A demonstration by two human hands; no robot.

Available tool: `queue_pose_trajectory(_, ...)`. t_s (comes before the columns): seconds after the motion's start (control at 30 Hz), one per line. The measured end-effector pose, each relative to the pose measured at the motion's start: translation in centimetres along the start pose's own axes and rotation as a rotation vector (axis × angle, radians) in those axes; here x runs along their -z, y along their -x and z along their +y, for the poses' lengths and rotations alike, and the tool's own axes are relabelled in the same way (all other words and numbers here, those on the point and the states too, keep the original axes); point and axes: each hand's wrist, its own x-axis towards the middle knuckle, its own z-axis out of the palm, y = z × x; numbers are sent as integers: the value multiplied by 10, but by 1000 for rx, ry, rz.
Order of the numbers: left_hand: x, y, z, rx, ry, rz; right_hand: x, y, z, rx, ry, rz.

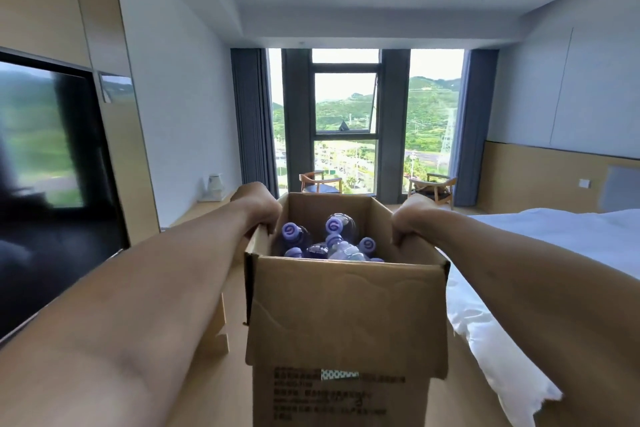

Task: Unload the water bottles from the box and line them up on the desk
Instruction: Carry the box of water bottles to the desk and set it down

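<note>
An open cardboard box [346,308] is held up in front of me, its front flap folded down. Inside it stand several clear water bottles [341,246] with purple caps. My left hand [258,210] grips the box's left rim, thumb curled over the edge. On the opposite rim, my right hand [410,220] grips the same way. Both forearms stretch forward to the box. The wooden desk [204,210] runs along the left wall, beyond my left arm.
A black TV screen [52,184] hangs on the left wall. A white kettle [214,185] sits at the desk's far end. A bed with white bedding [540,253] fills the right side. Two wooden chairs [320,182] stand by the window.
</note>
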Motion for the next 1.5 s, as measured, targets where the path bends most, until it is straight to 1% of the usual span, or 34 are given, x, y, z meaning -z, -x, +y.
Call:
queue_pose_trajectory(0.13,-19,-82,12,13,4,37,-15,-83,-31,54,-3,16)
queue_pose_trajectory(0.27,-51,-166,23,34,-1,45,-35,-177,-51,112,-19,-36)
queue_pose_trajectory(0.43,-87,-278,52,72,-16,28,-54,-302,-81,132,-8,-95)
queue_pose_trajectory(0.57,-111,-363,69,88,17,31,-64,-391,-109,149,-8,-75)
queue_pose_trajectory(0.8,-158,-529,94,143,-43,42,-88,-542,-158,143,12,-46)
queue_pose_trajectory(0.9,-184,-607,97,126,-80,32,-109,-609,-179,142,33,-49)
queue_pose_trajectory(1.0,-210,-687,101,100,-71,-16,-135,-682,-201,110,44,-55)
queue_pose_trajectory(1.17,-245,-813,103,92,63,-47,-168,-799,-249,84,43,-71)
queue_pose_trajectory(1.33,-259,-924,118,86,103,-43,-185,-900,-296,87,-3,-72)
queue_pose_trajectory(1.5,-274,-1032,131,73,54,-37,-205,-1004,-343,120,-15,-76)
